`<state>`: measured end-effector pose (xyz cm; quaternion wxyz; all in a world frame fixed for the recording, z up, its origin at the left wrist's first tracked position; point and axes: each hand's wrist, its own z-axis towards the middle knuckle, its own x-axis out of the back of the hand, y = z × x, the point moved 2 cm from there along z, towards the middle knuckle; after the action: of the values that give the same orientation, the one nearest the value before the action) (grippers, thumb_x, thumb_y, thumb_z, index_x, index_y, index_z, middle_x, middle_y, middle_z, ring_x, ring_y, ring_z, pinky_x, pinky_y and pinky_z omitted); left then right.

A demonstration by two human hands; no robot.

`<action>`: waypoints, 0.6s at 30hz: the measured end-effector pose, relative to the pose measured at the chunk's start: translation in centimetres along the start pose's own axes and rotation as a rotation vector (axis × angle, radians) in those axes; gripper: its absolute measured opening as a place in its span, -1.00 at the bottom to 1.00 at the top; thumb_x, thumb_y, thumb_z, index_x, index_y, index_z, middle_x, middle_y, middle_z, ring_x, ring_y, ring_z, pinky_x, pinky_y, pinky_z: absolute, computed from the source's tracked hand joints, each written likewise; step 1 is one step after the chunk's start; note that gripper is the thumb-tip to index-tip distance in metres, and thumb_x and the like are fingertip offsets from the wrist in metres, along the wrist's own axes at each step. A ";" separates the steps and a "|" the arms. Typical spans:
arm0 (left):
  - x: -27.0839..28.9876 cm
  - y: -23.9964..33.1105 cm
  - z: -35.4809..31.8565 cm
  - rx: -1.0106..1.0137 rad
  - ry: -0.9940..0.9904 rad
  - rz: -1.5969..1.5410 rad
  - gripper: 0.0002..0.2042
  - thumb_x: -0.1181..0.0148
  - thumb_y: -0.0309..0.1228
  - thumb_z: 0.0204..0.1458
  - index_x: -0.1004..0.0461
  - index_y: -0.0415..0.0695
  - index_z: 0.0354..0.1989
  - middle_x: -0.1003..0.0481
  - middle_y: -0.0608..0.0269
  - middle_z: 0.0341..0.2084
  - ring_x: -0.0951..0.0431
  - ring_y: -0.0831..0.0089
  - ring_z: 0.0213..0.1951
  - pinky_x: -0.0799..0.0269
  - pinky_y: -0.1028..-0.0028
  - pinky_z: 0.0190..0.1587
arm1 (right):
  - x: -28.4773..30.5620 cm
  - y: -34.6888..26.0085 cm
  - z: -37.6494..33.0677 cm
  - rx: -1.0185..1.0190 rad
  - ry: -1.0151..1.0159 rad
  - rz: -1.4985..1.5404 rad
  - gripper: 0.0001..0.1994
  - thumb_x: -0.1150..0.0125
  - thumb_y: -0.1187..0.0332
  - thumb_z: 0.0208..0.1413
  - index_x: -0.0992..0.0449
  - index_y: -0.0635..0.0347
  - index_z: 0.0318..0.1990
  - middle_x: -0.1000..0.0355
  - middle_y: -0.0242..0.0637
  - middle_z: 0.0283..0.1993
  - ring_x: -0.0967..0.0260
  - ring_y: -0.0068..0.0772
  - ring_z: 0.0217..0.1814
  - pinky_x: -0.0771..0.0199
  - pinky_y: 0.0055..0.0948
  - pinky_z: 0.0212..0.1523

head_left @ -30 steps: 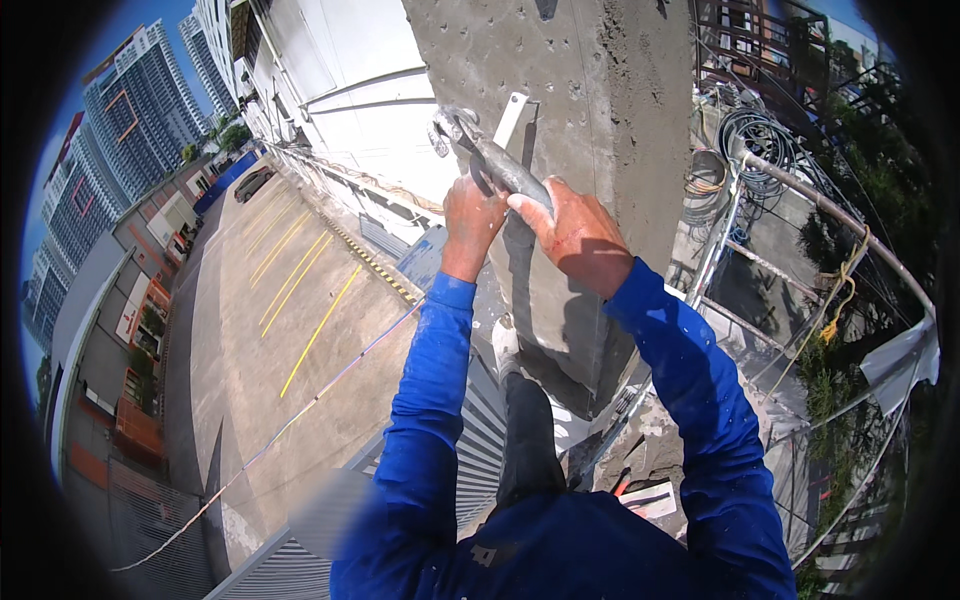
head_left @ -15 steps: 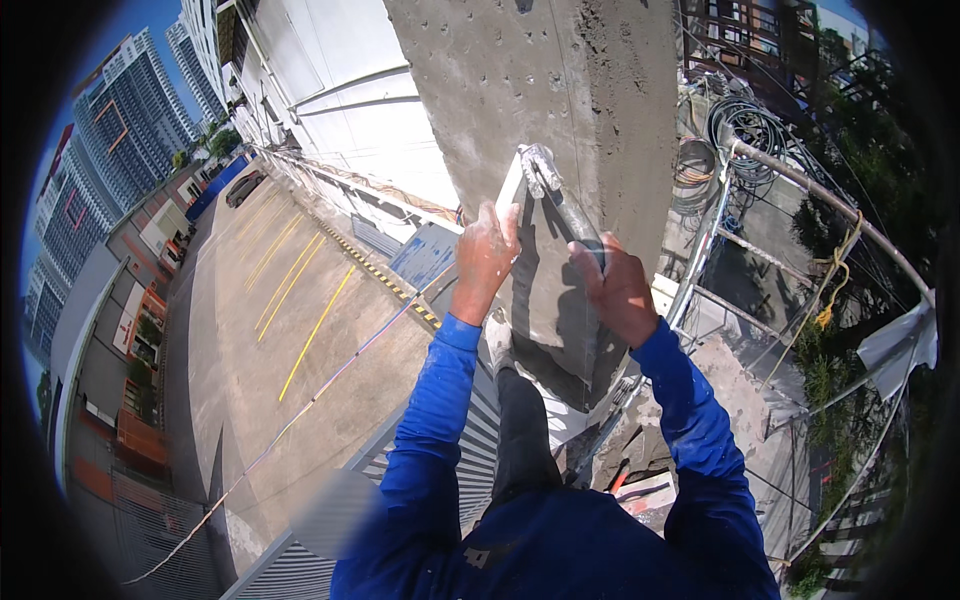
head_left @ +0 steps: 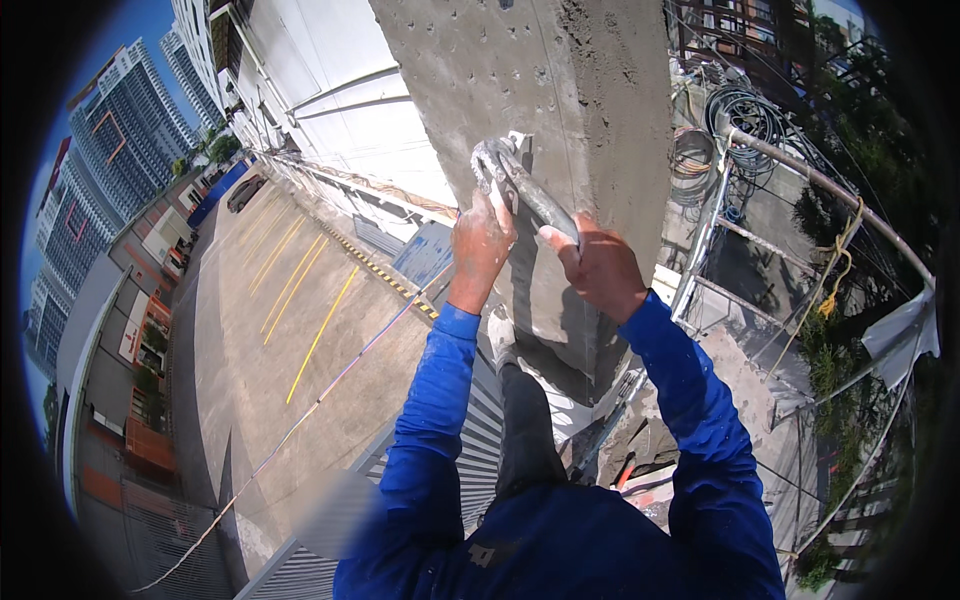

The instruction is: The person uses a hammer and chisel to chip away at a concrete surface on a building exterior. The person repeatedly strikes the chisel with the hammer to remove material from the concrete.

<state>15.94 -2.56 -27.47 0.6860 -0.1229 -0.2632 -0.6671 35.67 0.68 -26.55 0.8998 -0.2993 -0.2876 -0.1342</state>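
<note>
My right hand (head_left: pixel 604 262) is closed around the grey handle of a hammer (head_left: pixel 541 205), whose head is crusted with whitish mortar. The head lies just above the fingers of my left hand (head_left: pixel 481 250). Those fingers are closed on a narrow white piece (head_left: pixel 514 188), mostly covered by the hammer and the hand; its kind I cannot make out. Its upper end lies against or close to the grey, pitted concrete column (head_left: pixel 560 90), on which my hands and the tool cast shadows. Whether the hammer touches the white piece is unclear.
A metal pipe railing (head_left: pixel 800 172) with yellow rope (head_left: pixel 828 300) stands at right, near coiled cables (head_left: pixel 745 120). My shoe (head_left: pixel 502 335) is beside the column's base. Far below at left lies a paved lot (head_left: pixel 290 300), crossed by a taut line (head_left: pixel 320 400).
The hammer head has moved left, down over my left fingers, and its handle has tilted. My right hand has shifted slightly left and up, while my left hand stays nearly in place.
</note>
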 end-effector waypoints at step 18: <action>0.7 1.3 -5.2 -0.092 -0.075 0.065 -0.73 -0.09 -0.22 0.16 -0.45 -0.21 -0.22 -0.55 -0.04 -0.46 -0.56 -0.05 -0.43 -0.44 0.12 -0.44 | 4.0 -5.8 -6.6 0.078 0.023 0.295 -0.56 -0.27 0.00 0.08 -0.38 0.24 -0.21 -0.45 -0.05 -0.52 -0.47 0.03 -0.43 -0.44 -0.20 -0.45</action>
<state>18.20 -5.76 -31.16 0.6904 -0.1877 -0.2539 -0.6509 39.37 -8.26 -25.80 0.9240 -0.3015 -0.2351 0.0074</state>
